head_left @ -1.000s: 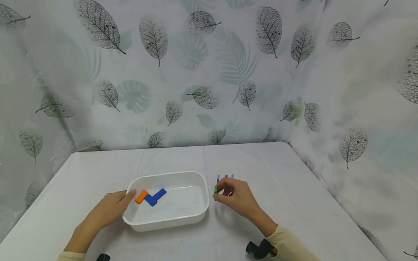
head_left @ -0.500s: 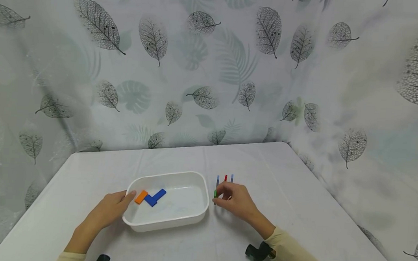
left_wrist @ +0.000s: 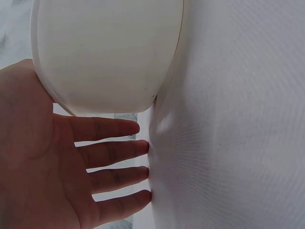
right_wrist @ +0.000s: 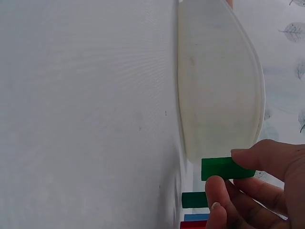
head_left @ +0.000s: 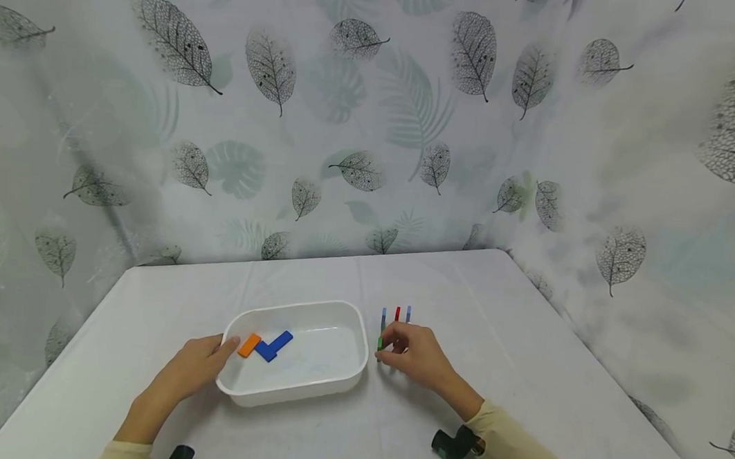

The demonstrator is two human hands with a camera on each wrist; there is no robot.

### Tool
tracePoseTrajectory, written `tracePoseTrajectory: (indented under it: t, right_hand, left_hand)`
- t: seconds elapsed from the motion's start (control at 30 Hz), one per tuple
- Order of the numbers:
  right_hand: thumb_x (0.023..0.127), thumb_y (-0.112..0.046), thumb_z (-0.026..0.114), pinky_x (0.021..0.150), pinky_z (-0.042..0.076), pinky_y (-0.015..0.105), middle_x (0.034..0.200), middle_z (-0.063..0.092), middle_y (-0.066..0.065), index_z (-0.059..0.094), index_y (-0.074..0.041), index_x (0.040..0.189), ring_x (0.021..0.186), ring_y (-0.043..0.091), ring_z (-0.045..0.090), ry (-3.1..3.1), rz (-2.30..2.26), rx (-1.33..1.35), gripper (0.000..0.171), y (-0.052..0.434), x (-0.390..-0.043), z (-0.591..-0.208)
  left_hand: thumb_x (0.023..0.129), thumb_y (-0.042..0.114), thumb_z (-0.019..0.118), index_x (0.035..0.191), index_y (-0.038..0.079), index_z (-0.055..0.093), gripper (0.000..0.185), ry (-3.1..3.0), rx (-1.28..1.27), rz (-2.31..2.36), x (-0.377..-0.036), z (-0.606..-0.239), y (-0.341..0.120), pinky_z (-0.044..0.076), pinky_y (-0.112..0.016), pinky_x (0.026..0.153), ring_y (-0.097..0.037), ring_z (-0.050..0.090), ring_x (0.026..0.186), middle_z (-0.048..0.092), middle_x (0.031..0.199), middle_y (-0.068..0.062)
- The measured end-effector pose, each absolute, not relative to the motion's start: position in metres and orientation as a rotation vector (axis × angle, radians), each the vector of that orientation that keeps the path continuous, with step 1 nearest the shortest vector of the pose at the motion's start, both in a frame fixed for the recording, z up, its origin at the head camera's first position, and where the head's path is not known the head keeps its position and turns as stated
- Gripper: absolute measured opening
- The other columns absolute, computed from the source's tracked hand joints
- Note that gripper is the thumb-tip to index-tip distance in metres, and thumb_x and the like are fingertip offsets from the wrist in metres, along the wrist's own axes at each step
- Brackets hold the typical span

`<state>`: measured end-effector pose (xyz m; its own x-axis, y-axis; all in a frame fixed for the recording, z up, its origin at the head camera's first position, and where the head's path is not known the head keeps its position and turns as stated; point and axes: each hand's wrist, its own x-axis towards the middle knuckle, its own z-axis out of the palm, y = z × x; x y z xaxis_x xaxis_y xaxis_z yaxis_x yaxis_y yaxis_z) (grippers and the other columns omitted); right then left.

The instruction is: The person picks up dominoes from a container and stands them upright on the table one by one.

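Note:
My right hand (head_left: 420, 356) pinches a small green block (right_wrist: 219, 169) between thumb and fingers, just right of the white tray (head_left: 317, 355). In the right wrist view, the block's lower end appears slightly off the tablecloth. Beyond it stands another green block (right_wrist: 193, 200), partly hidden by my fingers. At the tray's left end is my left hand (head_left: 197, 366), thumb over the rim and palm against the outside. Its other fingers (left_wrist: 112, 153) are straight and spread, their tips reaching the cloth. An orange block (head_left: 249, 345) and blue blocks (head_left: 266, 351) lie inside the tray.
Behind my right hand, thin upright blocks stand on the white-covered table (head_left: 494, 319): a blue one (head_left: 384, 313), a red one (head_left: 397, 313) and another blue one (head_left: 409, 313). A leaf-patterned curtain (head_left: 348, 117) surrounds the table's back and sides.
My right hand has come slightly down and toward me with the green block, showing more of the upright blocks behind. Over the last half second it barely moves. The left hand and tray stay put.

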<state>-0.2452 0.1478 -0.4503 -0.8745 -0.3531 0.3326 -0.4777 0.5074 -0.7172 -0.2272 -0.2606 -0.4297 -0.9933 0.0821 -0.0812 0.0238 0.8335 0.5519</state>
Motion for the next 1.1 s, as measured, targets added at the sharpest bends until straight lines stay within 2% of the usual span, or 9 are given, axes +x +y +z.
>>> tracePoseTrajectory:
  t: [0.3, 0.43, 0.63, 0.8, 1.1]
  right_hand:
    - [0.085, -0.009, 0.086, 0.062, 0.051, 0.026, 0.09, 0.071, -0.01, 0.073, -0.013, 0.097, 0.075, 0.011, 0.062, -2.65, 1.289, 0.702, 0.018, 0.148, -0.246, -0.452]
    - [0.085, -0.009, 0.085, 0.061, 0.052, 0.026, 0.09, 0.071, -0.009, 0.073, -0.012, 0.098, 0.074, 0.01, 0.062, -2.655, 1.289, 0.71, 0.018, 0.149, -0.2456, -0.4529]
    - [0.085, -0.007, 0.085, 0.06, 0.052, 0.026, 0.089, 0.071, -0.007, 0.073, -0.009, 0.099, 0.074, 0.011, 0.064, -2.659, 1.304, 0.719, 0.018, 0.15, -0.2449, -0.4533]
    - [0.085, -0.006, 0.085, 0.061, 0.054, 0.026, 0.09, 0.071, -0.007, 0.073, -0.009, 0.1, 0.074, 0.012, 0.064, -2.672, 1.307, 0.719, 0.019, 0.1506, -0.2457, -0.4545]
    - [0.085, -0.006, 0.085, 0.062, 0.055, 0.026, 0.091, 0.071, -0.006, 0.072, -0.009, 0.1, 0.076, 0.011, 0.064, -2.68, 1.306, 0.71, 0.019, 0.1512, -0.2476, -0.4587]
  left_hand:
    - [0.11, 0.044, 0.048, 0.142, -0.015, 0.051, 0.068, 2.923, 0.096, 0.856, -0.2284, -0.4297, -0.2605, 0.054, -0.043, 0.071, -0.027, 0.059, 0.087, 0.07, 0.114, -0.022]
    - [0.11, 0.044, 0.048, 0.143, -0.015, 0.05, 0.068, 2.912, 0.098, 0.85, -0.2284, -0.4289, -0.2606, 0.057, -0.049, 0.077, -0.027, 0.059, 0.089, 0.07, 0.117, -0.022]
    - [0.11, 0.044, 0.048, 0.143, -0.014, 0.051, 0.067, 2.906, 0.098, 0.853, -0.2282, -0.4293, -0.2611, 0.057, -0.051, 0.08, -0.027, 0.059, 0.088, 0.07, 0.114, -0.019]
    - [0.11, 0.043, 0.048, 0.143, -0.015, 0.051, 0.067, 2.908, 0.095, 0.851, -0.2273, -0.4289, -0.2608, 0.057, -0.057, 0.085, -0.027, 0.06, 0.089, 0.07, 0.118, -0.023]
    - [0.11, 0.043, 0.049, 0.143, -0.015, 0.05, 0.067, 2.914, 0.092, 0.843, -0.2274, -0.4283, -0.2605, 0.058, -0.056, 0.083, -0.027, 0.061, 0.089, 0.069, 0.119, -0.025]
